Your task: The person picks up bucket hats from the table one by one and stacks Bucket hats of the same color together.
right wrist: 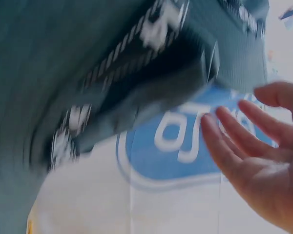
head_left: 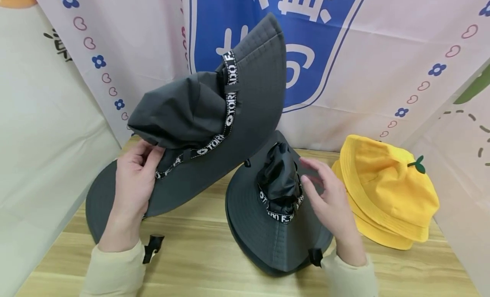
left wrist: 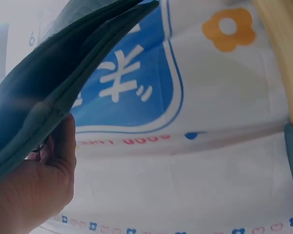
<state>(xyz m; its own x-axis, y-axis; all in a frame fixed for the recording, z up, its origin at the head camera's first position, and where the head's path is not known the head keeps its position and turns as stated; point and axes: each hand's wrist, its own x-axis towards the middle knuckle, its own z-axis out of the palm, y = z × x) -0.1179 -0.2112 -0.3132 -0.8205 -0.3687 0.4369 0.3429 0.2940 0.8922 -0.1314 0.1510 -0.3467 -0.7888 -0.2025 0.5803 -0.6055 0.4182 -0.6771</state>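
My left hand pinches a dark grey bucket hat near its crown and holds it tilted on its side, its wide brim turned up to the right. A black band with white lettering circles the crown. In the left wrist view, fingers of that hand grip below the hat's brim edge. A second dark grey hat lies on the table with its crown up and crumpled. Beside that crown is my right hand, fingers apart and loosely bent, holding nothing. The right wrist view shows the palm next to a blurred dark hat.
Yellow hats, stacked, sit at the right; the top one bears a green sprout. Another dark brim shows at the left behind my wrist. Black strap ends lie near both sleeves. A printed cloth hangs behind the wooden table.
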